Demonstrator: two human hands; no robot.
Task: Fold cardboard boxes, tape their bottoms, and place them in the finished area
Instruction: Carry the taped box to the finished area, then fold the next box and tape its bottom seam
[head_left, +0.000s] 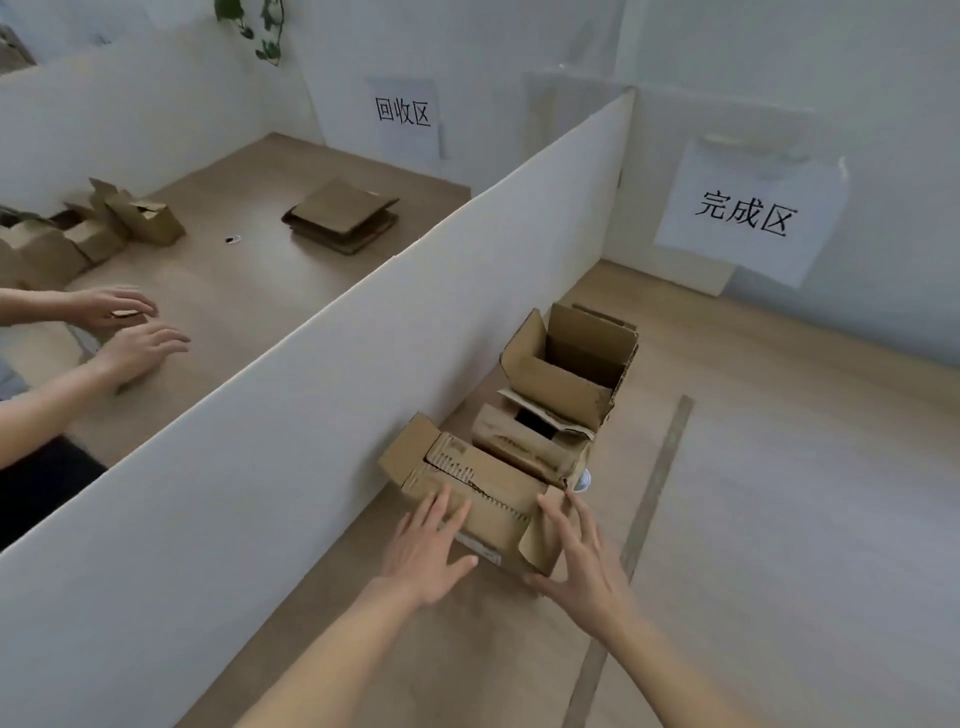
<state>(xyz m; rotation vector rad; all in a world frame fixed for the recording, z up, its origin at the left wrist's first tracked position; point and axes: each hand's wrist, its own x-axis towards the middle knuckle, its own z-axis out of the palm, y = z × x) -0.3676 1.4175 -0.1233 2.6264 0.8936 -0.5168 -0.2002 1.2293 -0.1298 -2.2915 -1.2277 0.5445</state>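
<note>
Both hands are spread flat with straight fingers, holding nothing. The left hand (426, 545) lays its fingertips on the near top edge of the near box (478, 493); whether they press or only touch is hard to tell. The right hand (582, 561) stands just beside the box's right near corner, its fingers alongside the raised flap (545, 525) there, touching or almost so.

The box sits on the table (467, 649) directly ahead of both hands and between them, hard against the white divider (311, 374) on its left. Its long axis runs away from the person and slightly rightward, parallel to the divider. Its open top faces up, flaps loose. The left hand is already on it; the right hand is the freer one and nearer the open corner.

Beyond it, in the same line along the divider, stand a second box (530, 441) and a third box (571, 369), each touching the next, tops open. The row points toward the sign (748, 213) on the far wall, which marks the finished area, so this box looks already placed and the hands seem about to let it go or nudge it forward against the second box.

Across the divider another person's hands (130, 327) rest on a table near flat cardboard (343, 215) and some folded boxes (104, 228).
</note>
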